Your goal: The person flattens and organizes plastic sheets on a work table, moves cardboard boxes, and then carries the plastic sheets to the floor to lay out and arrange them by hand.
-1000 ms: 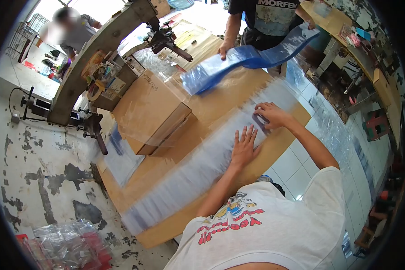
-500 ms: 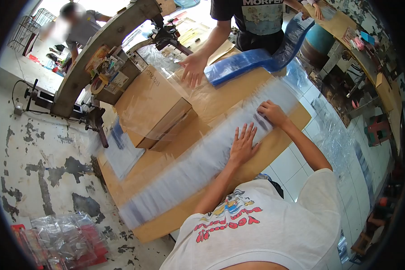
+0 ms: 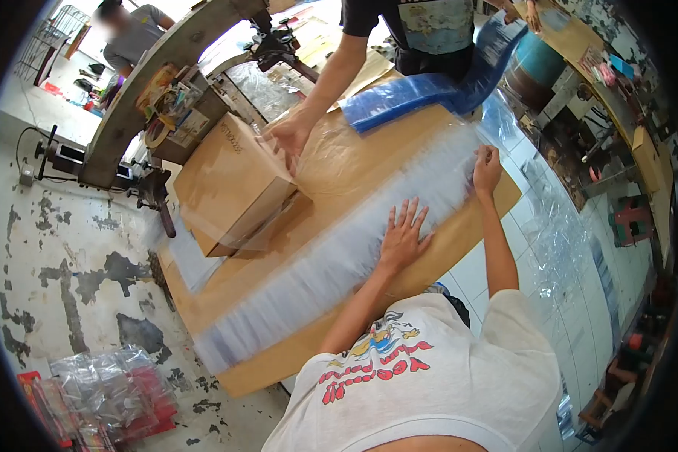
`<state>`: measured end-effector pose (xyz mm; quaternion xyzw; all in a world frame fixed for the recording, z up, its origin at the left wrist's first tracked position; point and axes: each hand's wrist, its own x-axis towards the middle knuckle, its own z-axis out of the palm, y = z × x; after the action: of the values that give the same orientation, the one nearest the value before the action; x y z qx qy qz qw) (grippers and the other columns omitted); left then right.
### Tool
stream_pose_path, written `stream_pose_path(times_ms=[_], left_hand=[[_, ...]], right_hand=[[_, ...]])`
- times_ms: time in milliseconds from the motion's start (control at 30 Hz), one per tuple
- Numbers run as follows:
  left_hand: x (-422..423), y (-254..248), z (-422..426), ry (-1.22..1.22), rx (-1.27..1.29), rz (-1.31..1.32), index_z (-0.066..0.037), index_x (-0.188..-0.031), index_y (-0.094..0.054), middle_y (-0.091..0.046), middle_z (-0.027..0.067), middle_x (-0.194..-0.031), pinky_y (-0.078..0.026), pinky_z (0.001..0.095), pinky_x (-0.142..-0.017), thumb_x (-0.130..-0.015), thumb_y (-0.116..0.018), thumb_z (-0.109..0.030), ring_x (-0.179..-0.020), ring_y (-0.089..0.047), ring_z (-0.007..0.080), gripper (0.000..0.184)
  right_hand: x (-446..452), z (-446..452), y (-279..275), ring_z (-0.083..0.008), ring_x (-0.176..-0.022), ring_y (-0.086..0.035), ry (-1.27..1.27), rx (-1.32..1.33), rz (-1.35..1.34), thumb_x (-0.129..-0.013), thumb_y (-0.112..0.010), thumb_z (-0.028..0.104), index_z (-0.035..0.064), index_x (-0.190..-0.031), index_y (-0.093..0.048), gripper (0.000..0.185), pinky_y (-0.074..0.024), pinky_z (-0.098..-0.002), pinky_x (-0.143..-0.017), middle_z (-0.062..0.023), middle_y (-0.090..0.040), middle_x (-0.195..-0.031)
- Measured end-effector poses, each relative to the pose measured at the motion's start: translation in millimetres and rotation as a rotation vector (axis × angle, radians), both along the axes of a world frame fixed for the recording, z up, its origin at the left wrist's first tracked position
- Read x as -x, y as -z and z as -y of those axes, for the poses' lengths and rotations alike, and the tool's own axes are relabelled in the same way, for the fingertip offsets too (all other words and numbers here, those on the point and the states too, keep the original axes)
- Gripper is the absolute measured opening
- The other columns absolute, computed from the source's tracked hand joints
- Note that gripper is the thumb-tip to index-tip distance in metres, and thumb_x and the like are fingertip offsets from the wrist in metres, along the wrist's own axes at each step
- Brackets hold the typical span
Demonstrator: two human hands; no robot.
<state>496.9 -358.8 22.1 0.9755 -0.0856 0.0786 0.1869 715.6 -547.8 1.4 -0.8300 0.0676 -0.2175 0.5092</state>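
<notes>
A long strip of overlapping clear plastic sheets (image 3: 316, 275) lies diagonally across the brown cardboard-topped table (image 3: 260, 377). My left hand (image 3: 404, 239) rests flat on the strip with its fingers spread. At the strip's right end is my right hand (image 3: 487, 169), its fingers curled together by the plastic edge; what they pinch, if anything, is too small to make out. Across the table, a co-worker's hand (image 3: 290, 135) touches a cardboard box (image 3: 230, 181) with clear film around it.
A blue-edged plastic roll (image 3: 399, 102) lies at the far side, partly lifted by a person's hand. Left of the box stands a metal frame machine (image 3: 154, 94). Plastic-wrapped packs (image 3: 113, 395) sit at lower left, and loose clear film (image 3: 557, 226) covers floor tiles at right.
My right hand has moved right to the strip's end, its fingers now curled. My left hand stays nearly in place. The co-worker's hand has reached the box, which has shifted slightly left.
</notes>
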Motion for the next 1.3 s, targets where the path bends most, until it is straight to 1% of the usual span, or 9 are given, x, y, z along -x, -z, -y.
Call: stream_pose_path(times_ms=[167, 367, 467, 667, 700, 833, 1133, 1167, 1300], left_hand=[[0, -4, 0, 0.004, 0.034, -0.029, -0.010, -0.145, -0.039, -0.026, 0.0164, -0.155, -0.014, 0.0523, -0.116, -0.093, -0.052, -0.043, -0.143, -0.024, 0.0340, 0.063], [-2, -4, 0, 0.003, 0.039, -0.018, -0.009, -0.144, -0.040, -0.026, 0.0175, -0.155, -0.014, 0.0522, -0.116, -0.093, -0.053, -0.043, -0.144, -0.023, 0.0337, 0.063], [0, -3, 0, 0.002, 0.033, -0.023, -0.009, -0.144, -0.039, -0.025, 0.0179, -0.155, -0.013, 0.0522, -0.116, -0.093, -0.052, -0.043, -0.144, -0.022, 0.0337, 0.063], [0, -2, -1, 0.001, 0.012, -0.020, -0.009, -0.145, -0.038, -0.024, 0.0177, -0.155, -0.011, 0.0514, -0.117, -0.093, -0.050, -0.045, -0.144, -0.021, 0.0338, 0.064], [-1, -2, -1, 0.002, 0.012, -0.020, -0.009, -0.145, -0.038, -0.024, 0.0175, -0.155, -0.011, 0.0514, -0.117, -0.093, -0.050, -0.045, -0.144, -0.021, 0.0336, 0.064], [2, 1, -1, -0.012, 0.019, -0.011, -0.009, -0.145, -0.039, -0.025, 0.0169, -0.155, -0.011, 0.0512, -0.117, -0.092, -0.050, -0.046, -0.144, -0.021, 0.0326, 0.065], [-2, 1, -2, -0.010, 0.029, -0.010, -0.011, -0.144, -0.040, -0.026, 0.0148, -0.155, -0.011, 0.0499, -0.118, -0.094, -0.047, -0.046, -0.145, -0.021, 0.0300, 0.061], [-2, 1, -2, -0.009, 0.033, -0.001, -0.011, -0.144, -0.040, -0.026, 0.0147, -0.155, -0.011, 0.0497, -0.118, -0.094, -0.047, -0.045, -0.145, -0.021, 0.0300, 0.061], [-3, 0, -4, -0.005, 0.037, 0.012, -0.010, -0.144, -0.040, -0.027, 0.0147, -0.155, -0.012, 0.0494, -0.118, -0.094, -0.047, -0.045, -0.145, -0.022, 0.0301, 0.061]], right_hand=[[-16, 12, 17, -0.0276, -0.084, -0.067, 0.403, -0.021, -0.026, -0.089, -0.061, 0.024, 0.0073, -0.104, -0.062, 0.023, -0.0505, -0.0379, -0.074, -0.0103, -0.070, -0.094], [13, 14, -35, -0.0273, -0.111, -0.057, -0.247, 0.574, 0.307, -0.080, -0.065, 0.018, 0.0148, -0.118, -0.062, 0.039, -0.0385, -0.0483, -0.096, -0.0056, -0.066, -0.114], [23, 7, -20, -0.0260, -0.116, -0.054, -0.289, 0.743, 0.241, -0.080, -0.067, 0.021, 0.0193, -0.119, -0.062, 0.040, -0.0319, -0.0528, -0.100, -0.0039, -0.064, -0.119], [-24, -3, -3, -0.0250, -0.096, -0.065, 0.034, 0.511, -0.020, -0.084, -0.070, 0.035, 0.0211, -0.113, -0.064, 0.033, -0.0467, -0.0447, -0.079, -0.0019, -0.069, -0.106], [-35, -2, 2, -0.0270, -0.081, -0.068, 0.071, 0.486, 0.068, -0.086, -0.067, 0.041, 0.0174, -0.104, -0.066, 0.030, -0.0494, -0.0413, -0.067, -0.0023, -0.071, -0.092], [-51, -8, 8, -0.0305, -0.077, -0.068, 0.093, 0.340, 0.097, -0.088, -0.063, 0.048, 0.0136, -0.096, -0.067, 0.035, -0.0502, -0.0410, -0.065, -0.0062, -0.072, -0.083], [-50, -12, -2, -0.0259, -0.079, -0.069, 0.354, 0.042, -0.018, -0.089, -0.063, 0.047, 0.0140, -0.102, -0.067, 0.035, -0.0513, -0.0374, -0.068, -0.0074, -0.072, -0.084], [-51, -7, 13, -0.0241, -0.078, -0.068, 0.308, 0.019, 0.132, -0.088, -0.064, 0.042, 0.0160, -0.106, -0.066, 0.031, -0.0511, -0.0359, -0.068, -0.0066, -0.072, -0.086], [-61, 1, 8, -0.0235, -0.084, -0.068, 0.420, -0.111, -0.078, -0.086, -0.064, 0.032, 0.0191, -0.109, -0.066, 0.026, -0.0508, -0.0372, -0.075, -0.0043, -0.072, -0.096]])
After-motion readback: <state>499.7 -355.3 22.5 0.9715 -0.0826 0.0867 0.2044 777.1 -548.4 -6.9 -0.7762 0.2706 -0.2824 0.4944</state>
